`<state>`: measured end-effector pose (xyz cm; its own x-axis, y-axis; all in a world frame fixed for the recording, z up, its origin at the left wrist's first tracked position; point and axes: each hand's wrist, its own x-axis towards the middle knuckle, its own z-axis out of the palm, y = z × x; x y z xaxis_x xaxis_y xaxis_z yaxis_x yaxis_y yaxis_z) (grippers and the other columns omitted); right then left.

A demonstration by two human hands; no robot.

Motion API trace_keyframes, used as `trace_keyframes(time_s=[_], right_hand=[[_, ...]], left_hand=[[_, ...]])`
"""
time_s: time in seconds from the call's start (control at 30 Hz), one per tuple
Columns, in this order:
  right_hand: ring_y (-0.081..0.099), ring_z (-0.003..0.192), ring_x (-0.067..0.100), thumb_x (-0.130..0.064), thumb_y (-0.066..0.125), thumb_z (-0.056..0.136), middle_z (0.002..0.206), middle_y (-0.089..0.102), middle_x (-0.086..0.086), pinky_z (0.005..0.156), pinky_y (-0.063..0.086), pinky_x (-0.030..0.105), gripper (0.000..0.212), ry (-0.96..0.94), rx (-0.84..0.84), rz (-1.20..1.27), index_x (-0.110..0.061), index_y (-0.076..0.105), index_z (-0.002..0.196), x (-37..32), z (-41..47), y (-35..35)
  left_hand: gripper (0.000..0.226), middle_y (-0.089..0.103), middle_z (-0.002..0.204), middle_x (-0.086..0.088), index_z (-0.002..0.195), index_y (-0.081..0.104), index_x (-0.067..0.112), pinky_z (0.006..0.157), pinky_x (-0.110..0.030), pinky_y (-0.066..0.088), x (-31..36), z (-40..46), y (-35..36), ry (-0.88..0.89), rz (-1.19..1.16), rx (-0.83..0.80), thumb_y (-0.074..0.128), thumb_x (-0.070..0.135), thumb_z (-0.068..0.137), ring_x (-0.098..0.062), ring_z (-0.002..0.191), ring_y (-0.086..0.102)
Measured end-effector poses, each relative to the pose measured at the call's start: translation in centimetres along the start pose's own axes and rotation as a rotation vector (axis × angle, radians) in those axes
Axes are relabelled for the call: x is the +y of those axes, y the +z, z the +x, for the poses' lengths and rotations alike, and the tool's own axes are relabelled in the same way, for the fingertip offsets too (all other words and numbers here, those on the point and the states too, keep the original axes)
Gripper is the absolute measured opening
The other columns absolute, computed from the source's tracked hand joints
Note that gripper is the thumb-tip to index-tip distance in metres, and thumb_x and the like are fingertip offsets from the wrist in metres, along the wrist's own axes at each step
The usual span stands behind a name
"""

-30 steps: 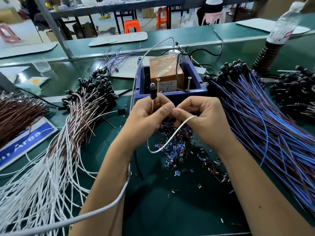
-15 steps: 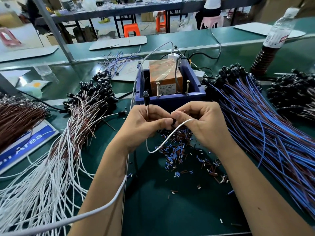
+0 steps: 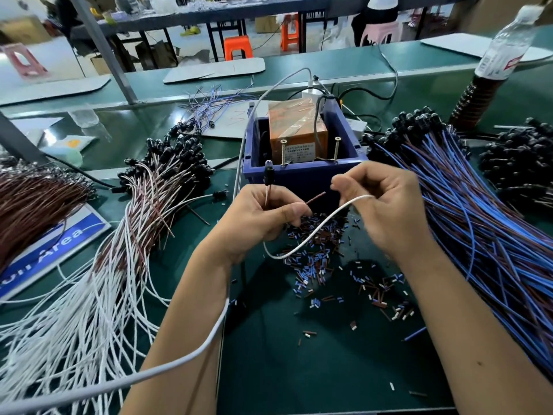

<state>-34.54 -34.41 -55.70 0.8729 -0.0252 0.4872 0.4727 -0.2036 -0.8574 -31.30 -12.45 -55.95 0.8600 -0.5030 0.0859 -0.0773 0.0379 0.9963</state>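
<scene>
Just in front of the dark-blue square plastic bin (image 3: 302,172), the two hands are a little apart, each closed on wire. The left hand (image 3: 257,217) grips a thin lead with a glossy black cap (image 3: 267,172) standing upright, and a brown wire end (image 3: 315,197) pokes from its fingertips. The right hand (image 3: 386,205) pinches a smooth white wire (image 3: 302,247) that sags in a loop between the hands. Below them lies a litter of short cut sleeve pieces (image 3: 317,262) on the green mat (image 3: 329,369). Inside the bin sits a taped orange box (image 3: 294,130) behind two upright screws (image 3: 283,151). A bundle of white and brown leads (image 3: 119,250) fans out left of the bin, and a bundle of blue leads (image 3: 478,235) fans out right of it.
</scene>
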Motion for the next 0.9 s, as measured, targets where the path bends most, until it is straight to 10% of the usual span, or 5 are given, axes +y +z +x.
trace_keyframes(time_s=[0.9], right_hand=[[0.054,0.055,0.018,-0.016,0.073,0.097,0.068,0.065,0.006,0.053,0.044,0.024,0.016,-0.040,-0.044,0.019,-0.016,0.072,0.081,-0.2,-0.5,1.0]], left_hand=[[0.013,0.059,0.061,-0.003,0.082,0.080,0.014,0.041,-0.018,0.019,0.3,-0.2,-0.1,0.014,-0.050,-0.043,0.069,0.015,0.089,-0.005,0.039,0.029]])
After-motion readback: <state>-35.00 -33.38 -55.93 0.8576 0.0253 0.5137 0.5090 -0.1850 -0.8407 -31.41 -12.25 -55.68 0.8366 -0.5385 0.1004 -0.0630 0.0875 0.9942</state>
